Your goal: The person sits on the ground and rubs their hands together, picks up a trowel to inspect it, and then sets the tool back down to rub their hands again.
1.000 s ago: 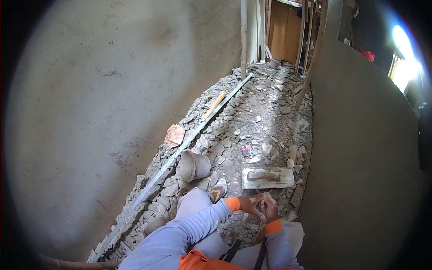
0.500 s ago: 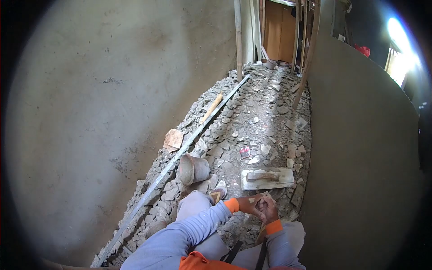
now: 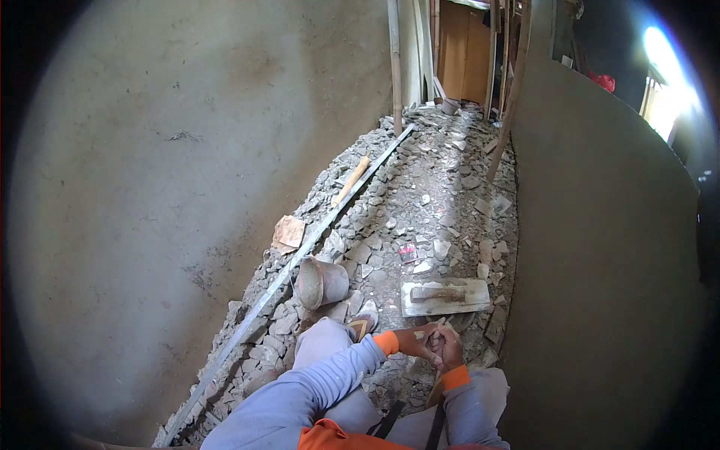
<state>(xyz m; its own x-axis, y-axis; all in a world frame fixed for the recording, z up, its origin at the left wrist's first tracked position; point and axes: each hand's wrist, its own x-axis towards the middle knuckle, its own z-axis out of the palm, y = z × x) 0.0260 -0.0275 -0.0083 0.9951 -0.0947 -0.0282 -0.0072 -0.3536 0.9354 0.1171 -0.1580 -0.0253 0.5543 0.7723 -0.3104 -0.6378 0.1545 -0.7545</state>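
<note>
On the rubble (image 3: 283, 324), a bucket (image 3: 325, 283) is tipped sideways, its contents indiscernible, a metal bar (image 3: 259, 308) is laid along its left, and a float (image 3: 445, 297) is set just ahead of the left hand (image 3: 414, 342) and right hand (image 3: 450, 348), whose fingers are curled together, though whether anything is held cannot be told.

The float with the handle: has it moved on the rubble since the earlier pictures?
No, in no direction: the float lies in the same spot beside the foot of the right-hand wall.
</note>
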